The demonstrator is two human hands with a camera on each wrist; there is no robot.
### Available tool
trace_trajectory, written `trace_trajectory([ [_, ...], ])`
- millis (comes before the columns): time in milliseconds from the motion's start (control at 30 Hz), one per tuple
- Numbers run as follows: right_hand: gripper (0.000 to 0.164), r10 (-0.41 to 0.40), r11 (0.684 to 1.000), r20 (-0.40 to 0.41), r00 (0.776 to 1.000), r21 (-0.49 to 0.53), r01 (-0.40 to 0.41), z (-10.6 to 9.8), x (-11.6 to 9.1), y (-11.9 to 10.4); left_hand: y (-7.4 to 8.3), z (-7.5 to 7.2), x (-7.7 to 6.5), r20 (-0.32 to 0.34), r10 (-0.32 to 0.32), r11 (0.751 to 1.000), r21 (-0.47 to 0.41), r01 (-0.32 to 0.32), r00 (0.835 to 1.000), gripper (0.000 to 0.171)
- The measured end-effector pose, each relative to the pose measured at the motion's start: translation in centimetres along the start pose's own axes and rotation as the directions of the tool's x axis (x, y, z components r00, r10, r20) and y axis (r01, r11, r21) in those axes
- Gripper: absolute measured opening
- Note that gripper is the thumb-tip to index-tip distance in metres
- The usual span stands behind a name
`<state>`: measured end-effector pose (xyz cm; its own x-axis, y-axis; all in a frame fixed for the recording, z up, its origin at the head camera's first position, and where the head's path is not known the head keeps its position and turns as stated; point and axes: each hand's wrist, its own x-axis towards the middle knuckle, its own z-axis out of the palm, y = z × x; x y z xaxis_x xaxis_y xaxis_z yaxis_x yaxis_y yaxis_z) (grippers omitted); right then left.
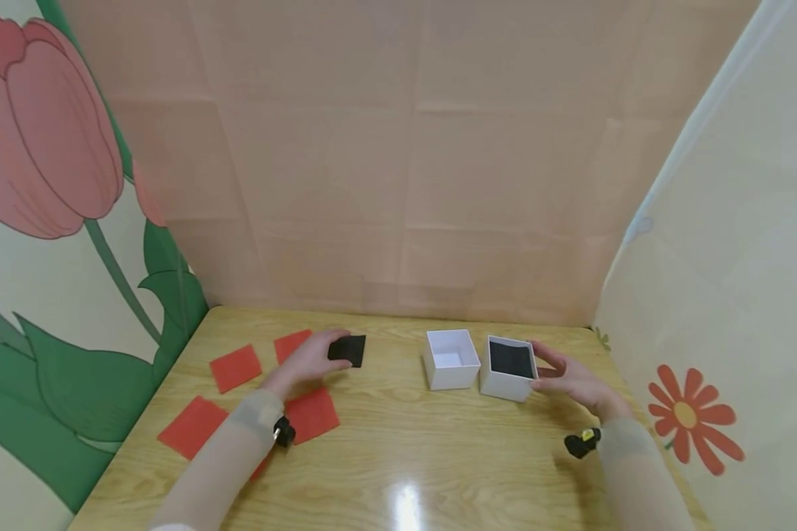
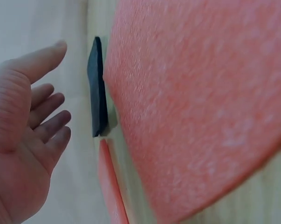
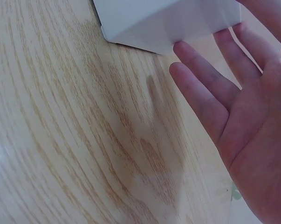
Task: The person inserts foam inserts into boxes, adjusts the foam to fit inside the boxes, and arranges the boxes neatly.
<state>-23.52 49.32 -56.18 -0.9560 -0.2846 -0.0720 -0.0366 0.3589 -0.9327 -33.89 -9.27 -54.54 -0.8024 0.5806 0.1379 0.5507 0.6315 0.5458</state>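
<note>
A black fabric-like square [image 1: 353,351] lies on the wooden table, left of centre. My left hand [image 1: 315,355] hovers just above its left side, fingers loosely bent. In the left wrist view a gap shows between that hand [image 2: 26,126] and the black square [image 2: 97,88]. My right hand [image 1: 574,377] is at the right side of a white open-topped box [image 1: 505,386]. Seen from the right wrist, the fairly straight fingertips [image 3: 181,49] touch or nearly touch the box wall [image 3: 168,23]. Another black piece [image 1: 511,360] is inside this box.
A second white box [image 1: 452,377], with nothing visible inside, stands just left of the first. Several red squares lie around my left arm, among them one [image 1: 235,367] at the far left and one [image 1: 314,414] nearer. An upright beige sheet [image 1: 405,184] borders the table's back.
</note>
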Motion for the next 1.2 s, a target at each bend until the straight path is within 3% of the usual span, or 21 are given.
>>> trace_trajectory([
  [533,0.096,0.002,1.0,-0.013,1.0,-0.014,-0.002,-0.1,-0.1,0.4,-1.8,-0.2,1.4,0.121,-0.051,0.995,0.086,0.041,0.991,0.087],
  [733,0.097,0.01,1.0,0.004,1.0,-0.011,-0.01,0.0,0.0,0.2,-2.0,-0.1,1.6,0.137,-0.061,0.99,0.136,0.043,0.989,0.086],
  [1200,0.095,0.004,1.0,-0.003,1.0,-0.013,-0.004,-0.1,0.2,0.4,-1.4,-0.6,1.7,0.149,-0.116,0.986,0.14,0.095,0.982,0.082],
])
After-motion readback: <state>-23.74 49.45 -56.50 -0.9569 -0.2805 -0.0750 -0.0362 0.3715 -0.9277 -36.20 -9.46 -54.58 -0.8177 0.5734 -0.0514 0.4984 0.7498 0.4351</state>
